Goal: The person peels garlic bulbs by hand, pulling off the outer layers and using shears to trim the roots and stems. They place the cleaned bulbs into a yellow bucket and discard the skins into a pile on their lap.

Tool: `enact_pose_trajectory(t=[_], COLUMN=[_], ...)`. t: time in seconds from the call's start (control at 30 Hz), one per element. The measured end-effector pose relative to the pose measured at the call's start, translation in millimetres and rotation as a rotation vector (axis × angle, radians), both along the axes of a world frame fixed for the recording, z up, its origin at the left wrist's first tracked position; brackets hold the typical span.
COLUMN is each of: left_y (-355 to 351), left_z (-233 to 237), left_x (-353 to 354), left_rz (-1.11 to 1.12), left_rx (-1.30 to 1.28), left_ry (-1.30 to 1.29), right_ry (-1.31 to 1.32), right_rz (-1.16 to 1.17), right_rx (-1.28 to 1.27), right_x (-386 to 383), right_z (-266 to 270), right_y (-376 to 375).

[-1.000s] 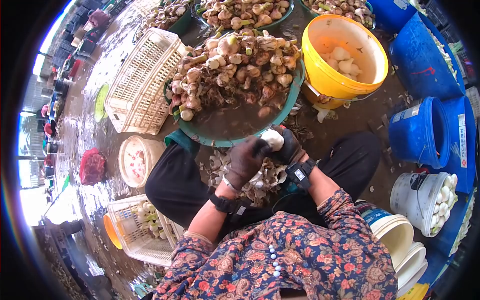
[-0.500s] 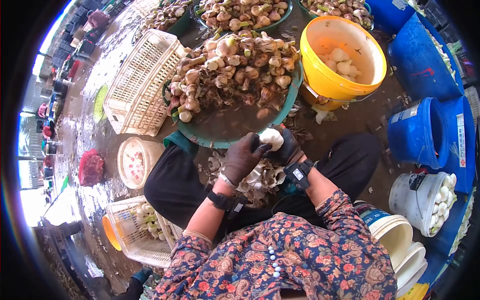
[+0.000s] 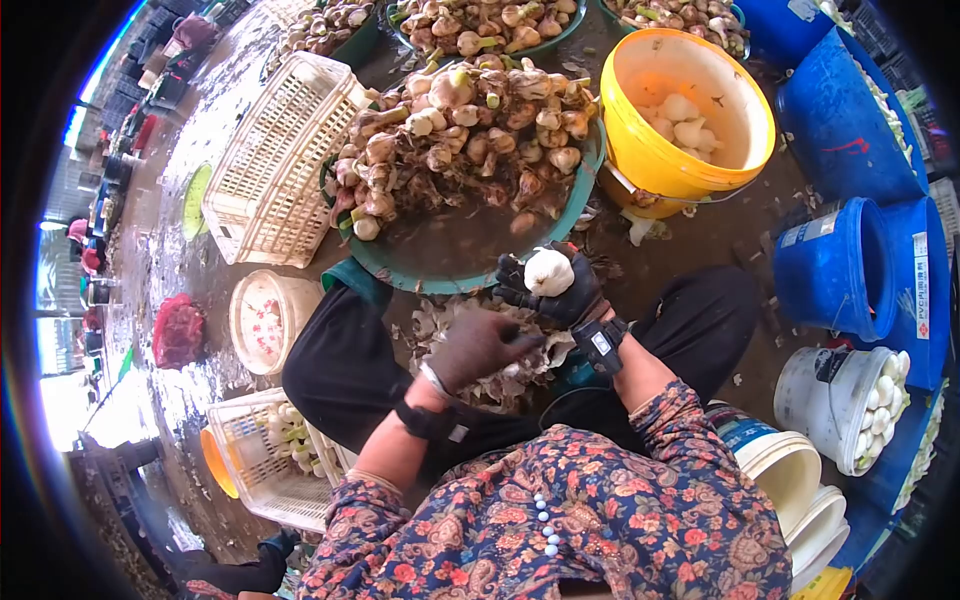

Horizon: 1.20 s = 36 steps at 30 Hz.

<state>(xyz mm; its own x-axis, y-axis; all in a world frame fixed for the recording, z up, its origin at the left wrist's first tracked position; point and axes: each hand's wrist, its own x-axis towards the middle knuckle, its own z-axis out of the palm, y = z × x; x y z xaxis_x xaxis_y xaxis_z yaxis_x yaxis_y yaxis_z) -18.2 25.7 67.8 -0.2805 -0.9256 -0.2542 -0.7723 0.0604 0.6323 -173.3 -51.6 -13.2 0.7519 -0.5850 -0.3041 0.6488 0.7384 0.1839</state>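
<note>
Looks like bulb-skinning: right hand (image 3: pixel 583 299) holds the white garlic bulb (image 3: pixel 549 272) at frame centre, fingers cupped round it, left hand (image 3: pixel 484 350) sits lower left over papery husks (image 3: pixel 505 388), finger grip unclear; next move likely calls for steady right-hand support.

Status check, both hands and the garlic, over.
Right hand holding white garlic bulb. Left hand apart from it, over peelings. Basin just ahead; nothing seen blocking the bulb.
</note>
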Motion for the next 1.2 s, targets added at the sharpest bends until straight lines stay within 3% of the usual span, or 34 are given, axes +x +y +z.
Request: enact_pose_trajectory(t=[0.1,0.23,0.3,0.33,0.37,0.43,0.5,0.53,0.57,0.63,0.67,0.73,0.83,0.9,0.97,1.0,1.03,1.13,1.2], left_y=[-11,-62,-96,-113,-130,-150,-166,-167,-168,-165,-155,-130,-97,-82,-70,-66,-61,-54,-50], left_z=[-33,-90,-111,-128,-142,-190,-258,-247,-252,-268,-229,-148,-94,-75,-63,-62,-61,-51,-45], left_x=[42,54,47,43,36,24,14,7,4,4,6,10,14,18,16,17,17,25,34], left_rz=[0.035,0.268,0.354,0.402,0.447,0.416,-0.117,-0.072,-0.076,-0.078,0.103,0.362,0.418,0.107,0.119,0.106,0.095,0.089,0.080], left_rx=[-0.040,-0.113,-0.033,0.089,0.211,0.264,-0.382,-0.131,-0.127,0.004,0.198,0.435,0.422,-0.123,-0.233,-0.315,-0.395,-0.369,-0.236], left_ry=[-0.009,0.060,0.164,0.235,0.305,0.273,0.136,0.141,0.148,0.485,0.622,0.802,0.867,0.289,0.288,0.218,0.148,0.179,0.294], right_ry=[0.054,0.353,-0.027,-0.296,0.212,0.324,0.483,0.640,0.648,1.175,1.175,1.832,1.720,1.756,1.582,1.630,1.628,1.604,1.382], right_rz=[0.053,0.044,-0.256,-0.252,-0.390,-0.459,-0.376,-0.283,-0.286,-0.112,-0.108,-0.005,0.070,0.118,-0.004,0.147,0.145,0.134,0.107], right_rx=[0.032,-0.044,-0.380,-0.140,-0.185,-0.196,-0.272,-0.332,-0.328,-0.388,-0.376,-0.922,-0.907,-1.034,-1.040,-1.055,-1.060,-1.179,-1.104], right_x=[1,-6,-19,-32,-38,-51,-58,-61,-58,-43,-37,-23,-5,3,12,10,9,8,9], right_z=[-11,-52,-25,39,70,79,36,12,-4,-26,-28,-30,-41,-35,-30,-2,0,1,-5], right_y=[-2,-16,-40,-37,-41,-54,-59,-58,-57,-50,-49,-49,-39,-29,-22,-19,-16,-10,-5])
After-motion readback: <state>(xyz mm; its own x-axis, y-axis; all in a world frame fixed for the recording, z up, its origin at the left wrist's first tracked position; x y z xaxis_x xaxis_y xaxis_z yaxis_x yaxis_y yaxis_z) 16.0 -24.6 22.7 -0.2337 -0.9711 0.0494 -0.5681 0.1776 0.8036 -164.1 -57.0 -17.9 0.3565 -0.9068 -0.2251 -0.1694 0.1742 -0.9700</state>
